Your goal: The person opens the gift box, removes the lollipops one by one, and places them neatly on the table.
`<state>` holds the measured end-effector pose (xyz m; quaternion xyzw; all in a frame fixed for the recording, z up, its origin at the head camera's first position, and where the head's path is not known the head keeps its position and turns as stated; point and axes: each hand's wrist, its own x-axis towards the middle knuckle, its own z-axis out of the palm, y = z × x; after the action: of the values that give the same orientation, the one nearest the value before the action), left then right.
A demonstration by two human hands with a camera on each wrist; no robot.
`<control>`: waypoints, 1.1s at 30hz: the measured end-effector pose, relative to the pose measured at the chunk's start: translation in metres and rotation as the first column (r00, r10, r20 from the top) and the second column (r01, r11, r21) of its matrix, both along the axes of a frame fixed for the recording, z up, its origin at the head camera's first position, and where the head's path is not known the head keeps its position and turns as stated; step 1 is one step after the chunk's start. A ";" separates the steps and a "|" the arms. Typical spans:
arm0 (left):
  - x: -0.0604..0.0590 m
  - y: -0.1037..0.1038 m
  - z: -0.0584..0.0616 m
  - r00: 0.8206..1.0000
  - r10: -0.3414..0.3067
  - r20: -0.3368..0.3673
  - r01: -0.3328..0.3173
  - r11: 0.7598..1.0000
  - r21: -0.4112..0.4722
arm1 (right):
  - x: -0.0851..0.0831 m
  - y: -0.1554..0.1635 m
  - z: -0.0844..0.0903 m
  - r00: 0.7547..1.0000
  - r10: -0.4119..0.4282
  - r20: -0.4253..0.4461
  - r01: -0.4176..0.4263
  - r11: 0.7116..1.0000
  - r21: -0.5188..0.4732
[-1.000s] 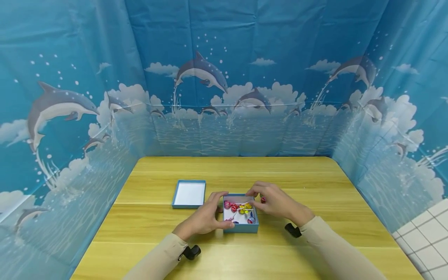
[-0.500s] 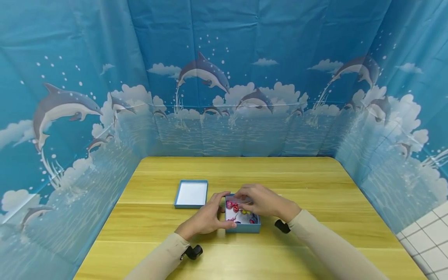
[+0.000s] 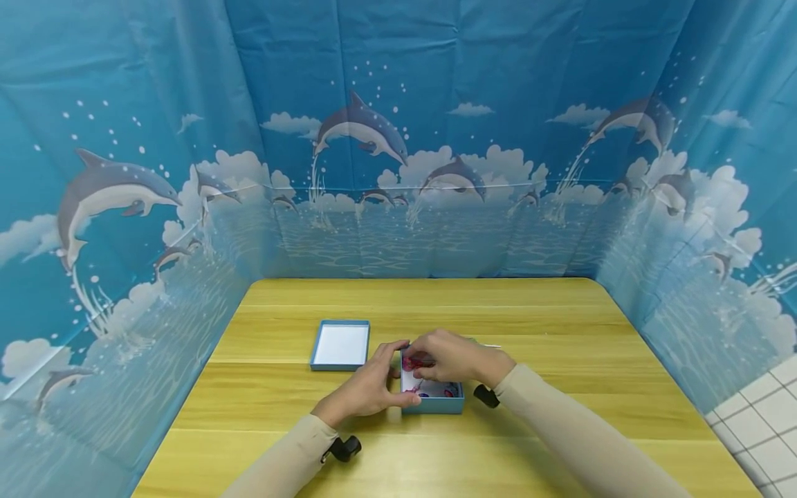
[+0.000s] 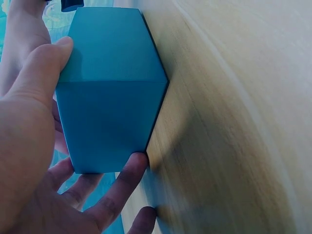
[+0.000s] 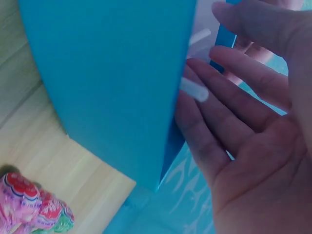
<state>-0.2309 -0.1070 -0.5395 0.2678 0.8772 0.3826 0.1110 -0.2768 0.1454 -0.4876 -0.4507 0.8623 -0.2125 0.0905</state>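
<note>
A small open blue box (image 3: 432,404) sits on the wooden table (image 3: 529,325), with several wrapped lollipops (image 3: 438,391) inside. My left hand (image 3: 380,384) grips the box's left side, thumb on the near corner and fingers round the far one; the left wrist view shows the box (image 4: 112,97) held between thumb and fingers. My right hand (image 3: 451,356) hovers over the far half of the box. In the right wrist view its fingers (image 5: 234,97) are fairly straight beside the box wall (image 5: 112,73), with a white lollipop stick (image 5: 195,90) lying against them.
The box's blue lid (image 3: 339,344) lies upside down to the left. A pink wrapped lollipop (image 5: 34,207) rests on the table by the box. A thin white stick (image 3: 492,345) lies right of my right hand. A dolphin-print curtain (image 3: 398,173) walls in the table.
My right hand moved left from beside the box to over it and lowered its fingers inside. The red lollipop it held is out of sight. The left hand kept its grip.
</note>
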 end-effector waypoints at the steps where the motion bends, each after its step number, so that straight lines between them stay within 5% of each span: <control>1: 0.000 0.000 0.000 1.000 -0.001 0.001 0.001 1.000 0.001 | -0.001 -0.002 -0.001 1.000 -0.003 0.005 0.003 1.000 0.016; 33: 0.004 0.000 0.002 1.000 -0.002 0.002 0.002 1.000 -0.001 | 0.000 -0.019 -0.004 0.995 0.042 0.094 -0.050 0.995 0.087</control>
<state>-0.2271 -0.1065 -0.5371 0.2682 0.8772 0.3822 0.1122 -0.2767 0.1268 -0.4913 -0.4558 0.8552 -0.1921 0.1551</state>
